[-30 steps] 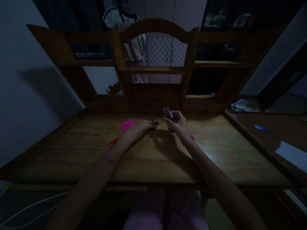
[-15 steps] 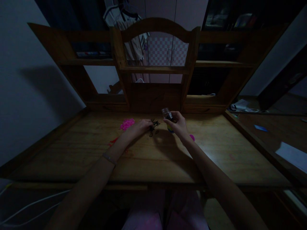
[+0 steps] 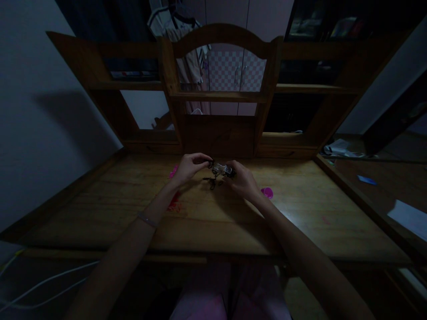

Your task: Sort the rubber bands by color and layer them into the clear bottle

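Observation:
In the head view, my right hand (image 3: 244, 181) grips a small clear jar (image 3: 219, 169), tilted with its mouth toward the left; dark loops show inside it. My left hand (image 3: 191, 169) pinches a few black elastic bands (image 3: 211, 164) by the jar's mouth. More black bands (image 3: 212, 182) lie loose on the desk below the jar. Left of them sits a red pile of bands (image 3: 174, 203), partly behind my left forearm. A pink pile (image 3: 173, 171) is mostly hidden by my left hand. A magenta lid (image 3: 267, 192) rests right of my right hand.
The wooden desk (image 3: 213, 226) has a raised shelf unit (image 3: 218, 98) along its back and side rails. A lower surface at the right carries a blue card (image 3: 367, 180) and white paper (image 3: 408, 218). White cables (image 3: 50, 280) hang at the lower left.
The jar has gone from nearly upright to tipped leftward. My left hand has risen from the black pile to the jar's mouth with bands in its fingertips, now covering much of the pink pile.

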`<state>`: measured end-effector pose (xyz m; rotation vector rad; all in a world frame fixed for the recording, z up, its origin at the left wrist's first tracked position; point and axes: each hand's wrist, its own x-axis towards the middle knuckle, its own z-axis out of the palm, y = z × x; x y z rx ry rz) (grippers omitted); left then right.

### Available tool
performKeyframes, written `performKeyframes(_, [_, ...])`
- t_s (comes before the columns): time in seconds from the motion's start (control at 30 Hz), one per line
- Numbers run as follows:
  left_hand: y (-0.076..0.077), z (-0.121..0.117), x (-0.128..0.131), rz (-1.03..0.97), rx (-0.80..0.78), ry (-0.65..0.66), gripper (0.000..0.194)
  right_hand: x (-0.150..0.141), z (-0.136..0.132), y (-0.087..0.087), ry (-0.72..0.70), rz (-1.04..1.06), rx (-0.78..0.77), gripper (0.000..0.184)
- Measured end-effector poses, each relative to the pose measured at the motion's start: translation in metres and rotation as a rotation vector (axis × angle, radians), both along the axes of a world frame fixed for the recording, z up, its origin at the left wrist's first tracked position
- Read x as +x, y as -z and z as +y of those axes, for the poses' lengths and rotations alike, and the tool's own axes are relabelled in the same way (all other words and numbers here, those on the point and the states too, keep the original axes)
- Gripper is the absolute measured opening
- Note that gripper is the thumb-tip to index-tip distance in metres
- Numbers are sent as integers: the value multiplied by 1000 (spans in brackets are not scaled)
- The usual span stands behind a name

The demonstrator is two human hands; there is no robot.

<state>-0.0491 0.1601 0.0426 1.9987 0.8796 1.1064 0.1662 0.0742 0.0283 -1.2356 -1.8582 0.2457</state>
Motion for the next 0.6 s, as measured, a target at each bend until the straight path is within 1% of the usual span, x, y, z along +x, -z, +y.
performKeyframes(0.13, [1, -1, 0, 35, 4, 37, 26, 0, 1, 2, 11, -25, -6, 34])
performKeyframes(0.4, [-2, -5, -2, 45, -25, 95, 26, 0, 1, 2, -34, -45, -2, 38])
performKeyframes(0.6, [1, -1, -3, 28, -66, 145, 24, 0, -1, -1, -49, -52, 1, 39])
